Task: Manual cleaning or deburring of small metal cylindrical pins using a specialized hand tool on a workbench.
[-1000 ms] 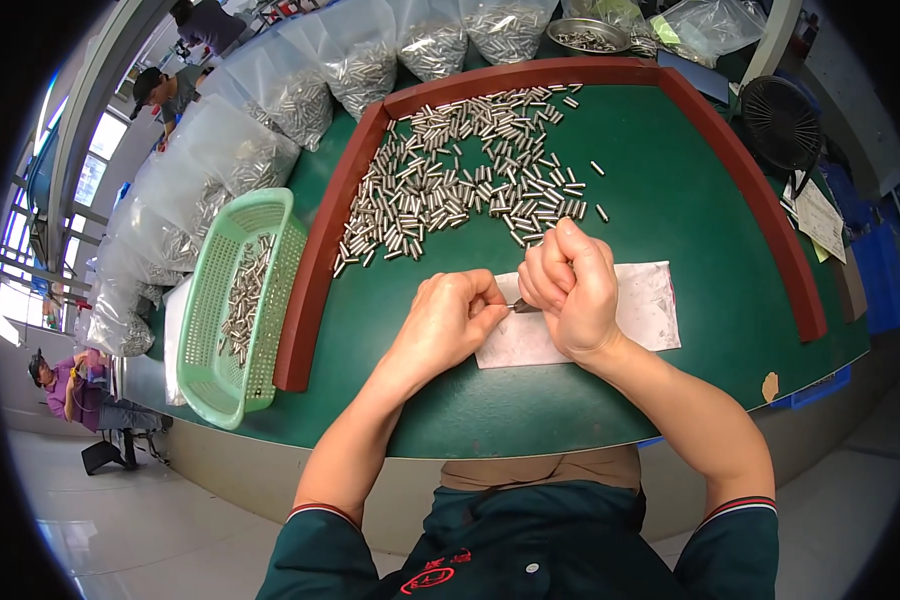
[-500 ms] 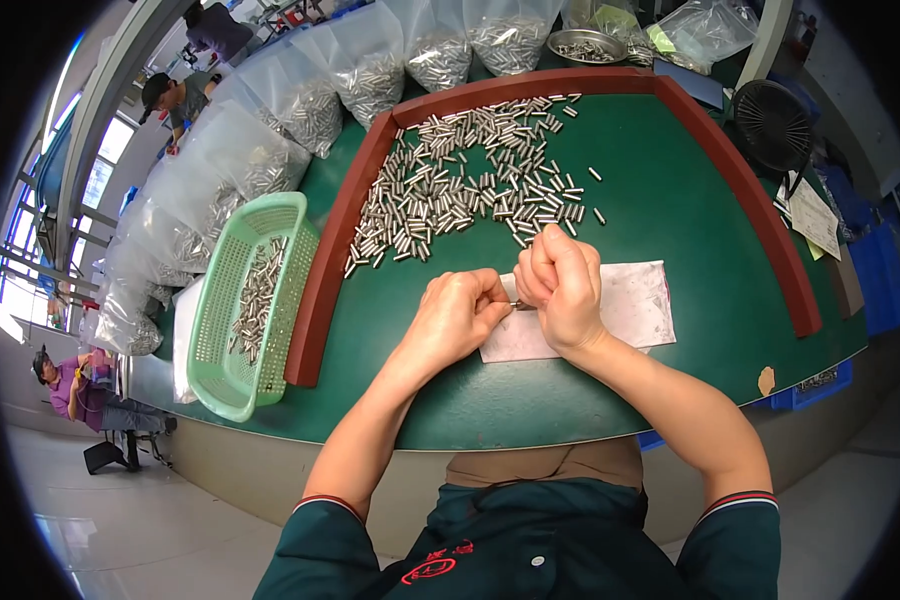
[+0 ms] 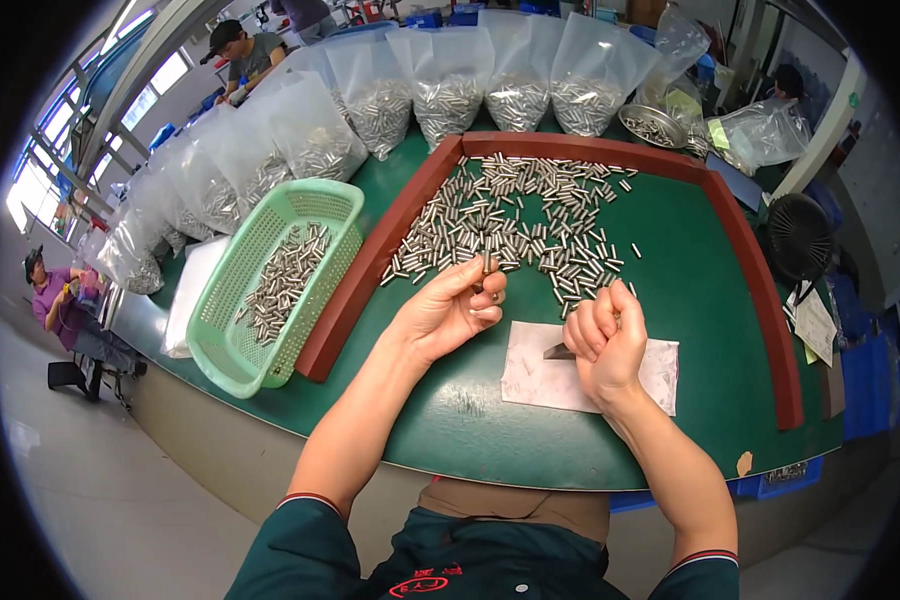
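My left hand (image 3: 452, 308) is raised above the green table, its fingertips pinching a small metal cylinder (image 3: 487, 264) held upright. My right hand (image 3: 606, 340) is curled shut on a small dark blade tool (image 3: 559, 351), whose tip points left over a white sheet of paper (image 3: 543, 378). A large heap of small metal cylinders (image 3: 510, 224) lies just beyond both hands, inside a red-brown wooden frame (image 3: 355, 288). The two hands are apart, the left a little higher and farther out.
A light green plastic basket (image 3: 232, 330) with several cylinders stands left of the frame. Clear bags of cylinders (image 3: 448, 90) line the table's far and left edges. A metal bowl (image 3: 652, 125) and a black fan (image 3: 798, 236) sit at the right. Other people work at the far left.
My hands were pressed together over the paper. They have come apart: the left lifted toward the heap with a cylinder, the right stayed over the paper.
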